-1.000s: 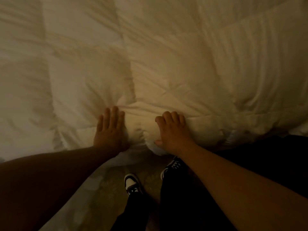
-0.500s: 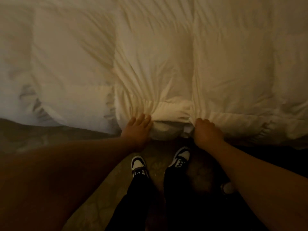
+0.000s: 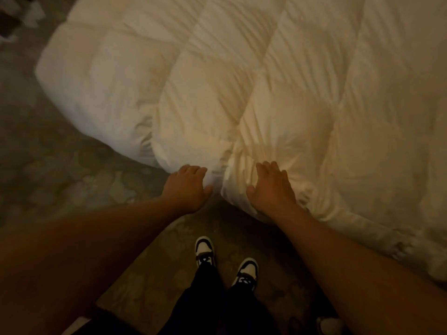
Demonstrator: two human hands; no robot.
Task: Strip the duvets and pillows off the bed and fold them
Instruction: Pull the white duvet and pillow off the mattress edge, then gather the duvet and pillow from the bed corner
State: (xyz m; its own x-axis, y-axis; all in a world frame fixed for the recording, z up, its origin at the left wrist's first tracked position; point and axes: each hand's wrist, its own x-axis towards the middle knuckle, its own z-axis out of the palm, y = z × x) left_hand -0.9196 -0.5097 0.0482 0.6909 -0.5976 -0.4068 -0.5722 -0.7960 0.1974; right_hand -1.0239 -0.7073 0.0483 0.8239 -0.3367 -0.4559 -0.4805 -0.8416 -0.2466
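A white quilted duvet lies spread in front of me, its left end folded over and rounded, its near edge bunched. My left hand is at the near edge, fingers curled down into a fold of the duvet. My right hand lies on top of the duvet just to the right, fingers fairly straight and pressing the fabric down. A crease runs between the two hands. No pillow is in view.
Patterned carpet runs along the left and under me. My black-and-white sneakers stand just behind the hands. Dark and pale items sit blurred at the top left corner. A small pale object lies at the bottom right.
The duvet's left end has come into view with carpet beside it. My right hand went from curled on the edge to flat on top; my left hand's fingers curled into the fold.
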